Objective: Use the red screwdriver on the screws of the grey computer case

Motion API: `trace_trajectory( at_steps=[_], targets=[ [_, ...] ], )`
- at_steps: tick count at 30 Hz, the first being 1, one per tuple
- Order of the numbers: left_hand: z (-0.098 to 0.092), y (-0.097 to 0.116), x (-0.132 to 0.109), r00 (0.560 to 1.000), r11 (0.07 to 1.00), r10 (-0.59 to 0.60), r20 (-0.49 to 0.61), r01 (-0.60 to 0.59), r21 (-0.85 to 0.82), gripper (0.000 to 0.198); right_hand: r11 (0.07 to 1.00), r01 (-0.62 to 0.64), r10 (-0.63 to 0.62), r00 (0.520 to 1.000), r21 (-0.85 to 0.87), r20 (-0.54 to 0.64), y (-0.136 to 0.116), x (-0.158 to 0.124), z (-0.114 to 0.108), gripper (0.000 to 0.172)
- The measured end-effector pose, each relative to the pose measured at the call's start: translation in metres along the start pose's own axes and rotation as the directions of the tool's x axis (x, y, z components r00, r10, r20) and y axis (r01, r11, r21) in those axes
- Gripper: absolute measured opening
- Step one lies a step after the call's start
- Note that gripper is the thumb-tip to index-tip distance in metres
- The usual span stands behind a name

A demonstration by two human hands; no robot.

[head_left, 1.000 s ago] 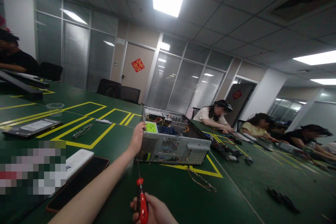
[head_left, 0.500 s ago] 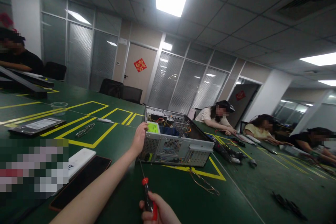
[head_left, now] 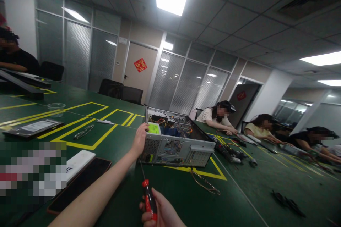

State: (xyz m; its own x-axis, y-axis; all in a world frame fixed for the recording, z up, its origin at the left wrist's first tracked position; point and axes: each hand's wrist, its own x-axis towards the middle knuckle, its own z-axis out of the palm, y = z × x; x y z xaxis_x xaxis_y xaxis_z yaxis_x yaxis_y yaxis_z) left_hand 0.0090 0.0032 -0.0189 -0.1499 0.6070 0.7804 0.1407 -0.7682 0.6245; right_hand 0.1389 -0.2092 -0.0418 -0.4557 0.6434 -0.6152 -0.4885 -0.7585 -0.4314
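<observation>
An open computer case (head_left: 183, 149) lies on its side, with its rear panel facing me and its inner parts showing from above. My left hand (head_left: 139, 140) is closed over the case's left edge, its fingertips beside the yellow-green label of the power supply (head_left: 154, 128). In my right hand (head_left: 157, 207) is a screwdriver (head_left: 149, 198) with a red and black handle, gripped in curled fingers. Its shaft points away from me to the case's lower left corner. Whether the tip touches a screw there, I cannot tell.
On the left lie a hard drive (head_left: 34, 127), a clear plastic cup (head_left: 56, 109), a phone (head_left: 80, 184) and a bundled wire (head_left: 84, 132). A thin cable (head_left: 205, 181) lies before the case. Black cables (head_left: 287, 203) are at the right. Several people sit around the green table (head_left: 239, 191).
The screwdriver handle has turned in my right hand, and more of its red part faces me. My left hand stays on the case. The whole view has shifted slightly.
</observation>
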Motion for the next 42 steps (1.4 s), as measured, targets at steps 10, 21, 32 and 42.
trace_trajectory(
  at_steps=[10, 21, 32, 42],
  targets=[
    [0.000, -0.002, 0.000, 1.000, 1.000, 0.003, -0.007, -0.003, -0.021, 0.050, 0.998, 0.057, -0.057, 0.992, -0.007, -0.112, -0.003, -0.006, 0.004, 0.061],
    [-0.001, 0.002, 0.000, 1.000, 1.000, -0.001, 0.016, 0.001, 0.002, 0.049, 0.998, 0.047, -0.048, 0.998, -0.047, -0.030, -0.007, -0.007, -0.005, 0.046],
    [-0.001, 0.001, 0.000, 1.000, 1.000, -0.021, 0.016, 0.021, -0.010, 0.049, 0.986, 0.097, -0.118, 0.980, -0.136, -0.162, -0.006, 0.001, -0.010, 0.032],
    [-0.001, 0.000, -0.001, 1.000, 1.000, -0.003, 0.020, 0.004, -0.016, 0.052, 0.991, 0.055, -0.056, 0.998, -0.121, -0.012, -0.004, 0.004, -0.012, 0.037]
  ],
)
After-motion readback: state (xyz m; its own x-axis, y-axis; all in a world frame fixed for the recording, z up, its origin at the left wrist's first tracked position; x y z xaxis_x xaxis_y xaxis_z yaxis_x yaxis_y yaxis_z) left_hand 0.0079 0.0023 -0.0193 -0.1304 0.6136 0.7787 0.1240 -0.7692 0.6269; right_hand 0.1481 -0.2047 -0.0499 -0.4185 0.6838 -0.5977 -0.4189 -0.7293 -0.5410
